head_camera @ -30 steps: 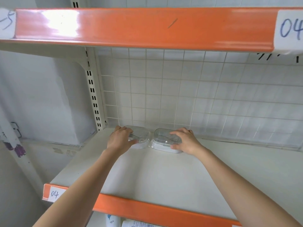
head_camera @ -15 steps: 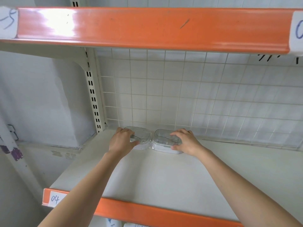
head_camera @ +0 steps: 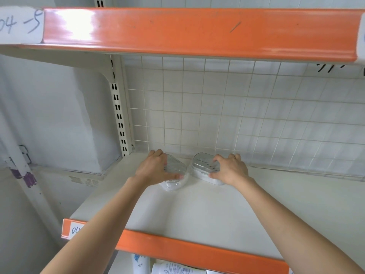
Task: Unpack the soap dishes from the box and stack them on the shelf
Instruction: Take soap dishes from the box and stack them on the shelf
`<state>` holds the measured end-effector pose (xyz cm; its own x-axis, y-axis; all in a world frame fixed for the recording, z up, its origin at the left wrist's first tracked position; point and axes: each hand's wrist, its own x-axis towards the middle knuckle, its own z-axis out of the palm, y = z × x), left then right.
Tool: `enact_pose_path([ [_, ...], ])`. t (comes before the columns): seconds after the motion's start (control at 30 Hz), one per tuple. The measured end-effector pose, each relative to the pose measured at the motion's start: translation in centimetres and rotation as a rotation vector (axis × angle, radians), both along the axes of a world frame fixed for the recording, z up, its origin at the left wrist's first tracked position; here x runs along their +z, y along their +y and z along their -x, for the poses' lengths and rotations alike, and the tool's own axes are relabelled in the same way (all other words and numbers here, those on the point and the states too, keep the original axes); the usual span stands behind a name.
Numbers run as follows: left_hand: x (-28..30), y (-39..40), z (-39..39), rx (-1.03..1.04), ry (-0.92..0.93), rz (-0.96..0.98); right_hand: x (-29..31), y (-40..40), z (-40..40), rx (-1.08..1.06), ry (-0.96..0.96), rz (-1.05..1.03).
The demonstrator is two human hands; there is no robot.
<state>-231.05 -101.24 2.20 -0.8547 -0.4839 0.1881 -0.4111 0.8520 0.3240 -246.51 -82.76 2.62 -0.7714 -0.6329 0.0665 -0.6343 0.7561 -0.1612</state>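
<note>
Two clear-lidded soap dishes with white bases sit side by side at the back left of the white shelf (head_camera: 207,210), close to the wire grid. My left hand (head_camera: 153,171) grips the left soap dish (head_camera: 175,176), fingers over its far end and thumb at its near side; this dish is turned at an angle. My right hand (head_camera: 232,171) grips the right soap dish (head_camera: 203,167), fingers curled over its clear lid and thumb against the white base. A narrow gap separates the two dishes. No box is in view.
An orange-edged upper shelf (head_camera: 177,30) hangs overhead. The wire grid back panel (head_camera: 237,115) and a slotted upright (head_camera: 118,115) bound the shelf. Its orange front rail (head_camera: 197,252) carries a paper label. White packages (head_camera: 171,268) lie on the level below.
The left dish has been turned to an angle and pulled slightly nearer, opening a gap between the dishes. Both hands stay on the dishes. The view shifted right.
</note>
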Motion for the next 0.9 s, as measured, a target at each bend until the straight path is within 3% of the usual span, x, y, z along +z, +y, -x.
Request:
enact_pose_path([
  [0.2, 0.7, -2.3, -1.9, -0.122, -0.082, -0.148, 0.2, 0.2, -1.2, 0.001, -0.069, -0.01],
  [0.33, 0.5, -3.5, -2.6, -0.033, -0.14, -0.222, 0.6, -0.2, -1.8, 0.094, -0.211, 0.016],
  [0.47, -0.1, -2.0, -2.0, 0.088, -0.015, -0.338, 0.5, -0.7, -2.3, 0.107, -0.172, 0.031],
  [0.6, -1.0, -0.9, -1.3, 0.145, 0.049, -0.263, 0.4, -0.9, -2.3, 0.047, -0.136, 0.016],
  [0.9, -1.3, -1.3, -0.9, 0.14, 0.102, -0.251, 0.3, -0.9, -1.8, 0.08, -0.312, 0.048],
])
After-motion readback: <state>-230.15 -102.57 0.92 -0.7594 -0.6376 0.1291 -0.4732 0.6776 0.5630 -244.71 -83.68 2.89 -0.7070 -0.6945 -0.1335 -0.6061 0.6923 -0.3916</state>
